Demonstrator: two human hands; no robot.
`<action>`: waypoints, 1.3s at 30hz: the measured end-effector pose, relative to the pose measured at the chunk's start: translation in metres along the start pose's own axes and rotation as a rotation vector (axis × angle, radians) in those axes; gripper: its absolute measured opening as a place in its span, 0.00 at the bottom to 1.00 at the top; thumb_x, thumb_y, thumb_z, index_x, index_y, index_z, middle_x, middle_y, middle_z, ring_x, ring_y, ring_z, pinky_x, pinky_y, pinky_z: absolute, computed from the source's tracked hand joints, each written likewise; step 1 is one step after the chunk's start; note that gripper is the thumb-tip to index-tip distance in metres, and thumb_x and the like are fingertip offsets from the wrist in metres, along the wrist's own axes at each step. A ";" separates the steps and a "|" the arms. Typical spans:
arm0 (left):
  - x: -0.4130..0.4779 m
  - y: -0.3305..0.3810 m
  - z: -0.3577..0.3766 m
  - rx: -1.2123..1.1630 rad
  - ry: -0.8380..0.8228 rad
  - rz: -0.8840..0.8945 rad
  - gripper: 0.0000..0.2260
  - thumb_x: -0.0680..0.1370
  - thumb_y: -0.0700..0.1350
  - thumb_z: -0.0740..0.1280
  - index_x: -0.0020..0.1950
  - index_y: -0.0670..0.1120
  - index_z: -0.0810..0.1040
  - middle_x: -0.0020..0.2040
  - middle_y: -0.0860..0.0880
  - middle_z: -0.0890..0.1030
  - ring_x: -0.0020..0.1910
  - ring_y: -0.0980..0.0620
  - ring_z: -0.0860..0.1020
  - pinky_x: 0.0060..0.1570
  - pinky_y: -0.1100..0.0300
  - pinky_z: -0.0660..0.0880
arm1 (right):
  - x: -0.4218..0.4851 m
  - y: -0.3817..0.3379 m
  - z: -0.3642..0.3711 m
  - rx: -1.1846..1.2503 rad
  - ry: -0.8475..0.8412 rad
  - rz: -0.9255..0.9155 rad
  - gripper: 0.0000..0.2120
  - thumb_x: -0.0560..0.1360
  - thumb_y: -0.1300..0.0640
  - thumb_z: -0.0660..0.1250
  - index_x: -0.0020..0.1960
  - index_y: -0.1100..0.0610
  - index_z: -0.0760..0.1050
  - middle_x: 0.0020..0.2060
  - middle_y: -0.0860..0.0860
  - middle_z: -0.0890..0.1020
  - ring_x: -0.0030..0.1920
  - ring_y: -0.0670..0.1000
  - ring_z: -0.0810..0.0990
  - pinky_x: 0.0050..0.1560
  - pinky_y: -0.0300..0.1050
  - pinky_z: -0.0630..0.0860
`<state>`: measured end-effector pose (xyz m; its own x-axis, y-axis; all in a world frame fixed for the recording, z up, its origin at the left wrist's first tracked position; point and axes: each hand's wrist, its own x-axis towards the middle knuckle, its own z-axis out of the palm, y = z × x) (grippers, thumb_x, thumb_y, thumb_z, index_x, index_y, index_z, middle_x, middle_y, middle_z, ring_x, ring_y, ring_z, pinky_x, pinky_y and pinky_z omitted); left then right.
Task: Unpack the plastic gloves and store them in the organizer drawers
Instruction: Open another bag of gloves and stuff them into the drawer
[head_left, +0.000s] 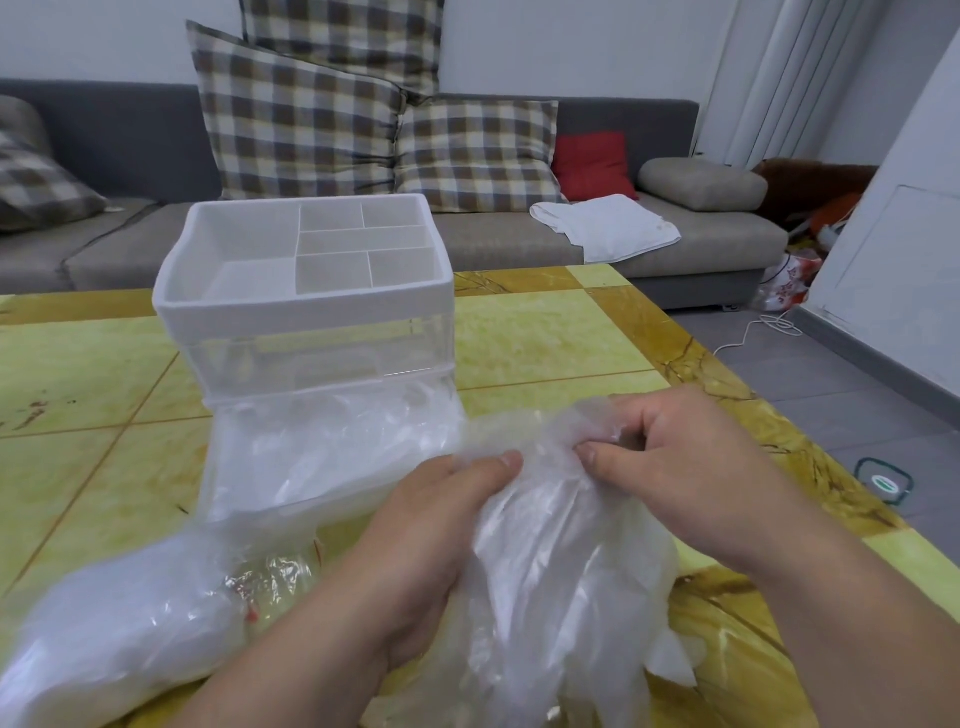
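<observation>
A clear bundle of plastic gloves (561, 566) hangs between my hands over the table's near edge. My left hand (431, 545) grips its left side, thumb on top. My right hand (670, 467) pinches the crumpled upper end. The white organizer (306, 301) stands ahead on the table, its top tray split into several compartments. Its bottom drawer (244, 467) is pulled out toward me, with clear plastic gloves (343, 441) lying inside. A plastic bag (109, 629) with more clear film lies at the near left.
The yellow marble-pattern table (545, 332) ends at the right above a grey tiled floor. A grey sofa (519, 239) with checked cushions and a white cloth (608, 223) stands behind. A cable (758, 327) and a small green-rimmed container (883, 486) lie on the floor.
</observation>
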<state>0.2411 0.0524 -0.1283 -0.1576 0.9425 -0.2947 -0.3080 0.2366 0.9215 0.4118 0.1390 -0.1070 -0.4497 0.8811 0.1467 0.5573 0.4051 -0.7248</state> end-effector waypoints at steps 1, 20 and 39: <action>0.000 0.000 0.001 -0.012 0.041 -0.006 0.11 0.77 0.44 0.69 0.55 0.39 0.83 0.48 0.41 0.86 0.48 0.43 0.85 0.56 0.48 0.79 | 0.000 0.000 0.000 -0.006 0.005 -0.010 0.10 0.75 0.55 0.71 0.44 0.63 0.82 0.40 0.60 0.84 0.42 0.62 0.82 0.44 0.62 0.80; 0.005 0.019 -0.016 0.301 0.394 0.365 0.14 0.83 0.51 0.60 0.40 0.54 0.78 0.33 0.67 0.81 0.37 0.69 0.79 0.37 0.77 0.71 | -0.015 0.033 -0.076 0.265 0.060 -0.250 0.13 0.75 0.66 0.68 0.39 0.52 0.86 0.37 0.53 0.86 0.42 0.57 0.83 0.44 0.43 0.79; 0.002 0.014 -0.023 0.322 0.179 0.337 0.10 0.80 0.54 0.65 0.43 0.57 0.85 0.49 0.62 0.84 0.47 0.61 0.80 0.55 0.64 0.73 | -0.006 -0.012 -0.030 0.694 -0.268 -0.212 0.05 0.67 0.59 0.75 0.34 0.55 0.82 0.31 0.52 0.80 0.32 0.48 0.78 0.32 0.37 0.73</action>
<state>0.2142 0.0525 -0.1216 -0.3655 0.9306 0.0197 0.0887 0.0137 0.9960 0.4288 0.1365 -0.0794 -0.7011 0.6766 0.2251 -0.0850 0.2341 -0.9685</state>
